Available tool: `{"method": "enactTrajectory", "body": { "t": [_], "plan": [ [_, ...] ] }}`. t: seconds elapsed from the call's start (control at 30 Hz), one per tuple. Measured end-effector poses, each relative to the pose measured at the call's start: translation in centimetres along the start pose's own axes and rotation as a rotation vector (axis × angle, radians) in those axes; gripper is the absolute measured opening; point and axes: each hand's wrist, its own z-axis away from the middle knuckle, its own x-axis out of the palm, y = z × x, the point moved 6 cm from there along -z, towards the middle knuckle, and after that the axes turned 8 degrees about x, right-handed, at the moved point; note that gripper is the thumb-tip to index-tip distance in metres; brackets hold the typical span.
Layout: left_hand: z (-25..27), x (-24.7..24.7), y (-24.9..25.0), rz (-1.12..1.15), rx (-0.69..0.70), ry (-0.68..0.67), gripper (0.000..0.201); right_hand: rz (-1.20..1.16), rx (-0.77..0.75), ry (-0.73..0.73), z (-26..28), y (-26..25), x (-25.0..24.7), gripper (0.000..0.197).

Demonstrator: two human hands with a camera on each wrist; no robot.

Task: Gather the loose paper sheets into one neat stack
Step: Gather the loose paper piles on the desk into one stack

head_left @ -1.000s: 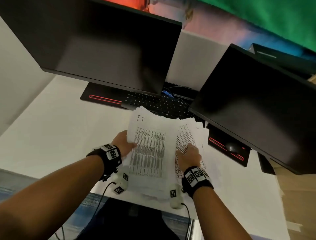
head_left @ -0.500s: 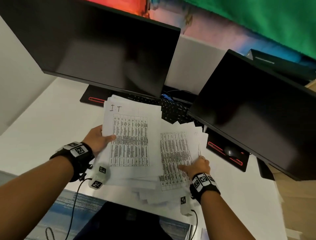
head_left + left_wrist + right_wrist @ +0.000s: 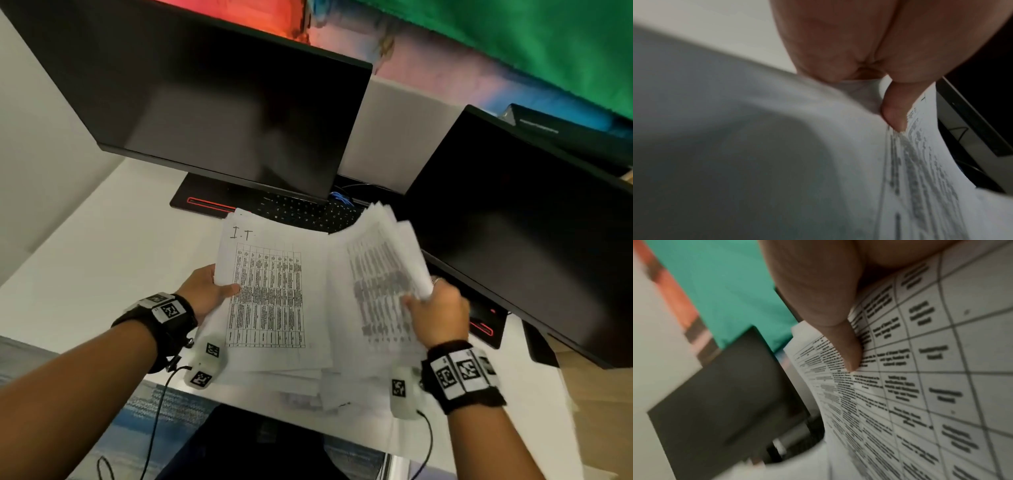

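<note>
A pile of white sheets printed with tables is held over the near edge of the white desk (image 3: 102,246). The top sheet (image 3: 270,294) bears a handwritten "I.T". My left hand (image 3: 209,291) grips the pile's left edge, thumb on top (image 3: 894,113). My right hand (image 3: 435,315) holds a tilted, fanned bundle of sheets (image 3: 380,274) at its right edge, thumb pressed on the printed table (image 3: 849,353). The bundle's far end is raised and its left side lies over the left pile. The fingers under the paper are hidden.
Two dark monitors hang close above the paper, one left (image 3: 219,102) and one right (image 3: 524,222). A black keyboard (image 3: 308,212) lies just beyond the sheets. A black mat with a mouse (image 3: 486,318) is by my right hand. A dark chair (image 3: 253,445) sits below the desk edge.
My right hand went from pressing on the spread sheets to gripping and lifting a bundle, its far end now raised. My left hand brought its pile rightward toward that bundle.
</note>
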Motion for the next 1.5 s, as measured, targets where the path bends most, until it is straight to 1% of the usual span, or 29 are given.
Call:
{"method": "enactTrajectory", "body": {
  "t": [0.07,0.13,0.17,0.23,0.27,0.33,0.4,0.43,0.5,0.53,0.6,0.63,0.67,0.73,0.77,0.8,0.83,0.9,0.97,1.0,1.07,1.13,1.23,1.37,1.43,1.5],
  "plan": [
    [0.3,1.1,0.4,-0.084,0.017,-0.001,0.026,-0.042,-0.127,0.111,0.8,-2.8,-4.0,0.019],
    [0.6,2.2,1.1,-0.221,0.056,0.001,0.029,-0.117,-0.190,0.187,1.5,-4.7,-7.7,0.019],
    [0.7,2.7,1.5,-0.270,0.077,-0.006,0.033,-0.182,-0.194,0.188,1.6,-5.3,-9.0,0.020],
    [0.8,3.7,2.2,-0.305,0.104,-0.041,0.040,-0.348,-0.167,0.106,1.7,-6.0,-9.6,0.020],
    [0.8,4.1,2.5,-0.313,0.113,-0.056,0.041,-0.416,-0.130,0.034,1.7,-5.9,-8.7,0.020],
    [1.0,5.0,3.1,-0.256,0.105,-0.056,0.041,-0.502,-0.003,-0.116,1.7,-5.1,-4.9,0.021],
    [1.0,5.3,3.2,-0.128,0.046,0.008,0.045,-0.523,0.140,-0.191,1.7,-3.5,0.1,0.029],
    [0.9,5.3,3.1,-0.087,0.004,0.045,0.052,-0.523,0.188,-0.207,1.4,-2.4,2.8,0.037],
    [1.0,5.6,2.7,-0.063,-0.046,0.051,0.064,-0.423,0.234,-0.251,1.3,-0.4,7.5,0.053],
    [1.0,5.8,2.7,-0.089,-0.032,0.022,0.062,-0.323,0.221,-0.298,1.4,0.2,9.7,0.057],
    [0.9,6.4,3.1,-0.228,0.055,-0.045,0.042,-0.112,0.131,-0.375,2.0,0.9,13.1,0.060],
    [0.8,6.6,3.2,-0.318,0.089,-0.053,0.031,-0.013,0.093,-0.355,2.1,1.2,13.6,0.062],
    [0.7,6.7,3.3,-0.393,0.109,-0.051,0.023,0.071,0.095,-0.298,1.7,1.8,13.6,0.068],
    [0.7,6.5,3.3,-0.460,0.124,-0.037,0.016,0.214,0.233,-0.170,0.7,3.9,12.3,0.093],
    [0.7,6.3,3.4,-0.464,0.130,-0.023,0.019,0.265,0.299,-0.155,0.3,5.0,11.8,0.105],
    [0.7,6.1,3.3,-0.459,0.128,-0.012,0.026,0.302,0.323,-0.168,0.1,5.8,11.5,0.115],
    [0.6,5.8,3.2,-0.450,0.121,-0.007,0.033,0.340,0.312,-0.192,-0.1,6.1,11.5,0.121],
    [0.6,5.5,3.1,-0.432,0.113,-0.004,0.040,0.411,0.266,-0.212,-0.6,6.4,11.5,0.124],
    [0.6,5.2,3.0,-0.429,0.110,-0.010,0.044,0.394,0.258,-0.222,-1.1,6.7,11.5,0.123],
    [0.5,4.8,2.9,-0.425,0.108,-0.011,0.047,0.339,0.260,-0.236,-1.3,6.7,11.3,0.120],
    [0.6,3.9,2.7,-0.378,0.097,-0.009,0.051,0.204,0.283,-0.271,-1.7,6.7,11.1,0.111],
    [0.8,2.9,2.5,-0.312,0.090,-0.016,0.050,0.143,0.307,-0.289,-1.6,6.5,10.9,0.100],
    [1.2,1.4,2.2,-0.247,0.087,-0.015,0.044,0.144,0.313,-0.302,-1.2,6.1,11.3,0.083],
    [1.5,0.9,1.6,-0.197,0.065,-0.011,0.046,0.117,0.336,-0.344,-0.6,5.9,11.7,0.063],
    [1.6,1.1,1.3,-0.190,0.056,-0.011,0.047,0.089,0.337,-0.330,-0.4,5.7,11.6,0.057],
    [1.6,1.3,1.2,-0.185,0.054,-0.007,0.047,0.068,0.352,-0.310,-0.4,5.5,11.5,0.058]
  ]
}}
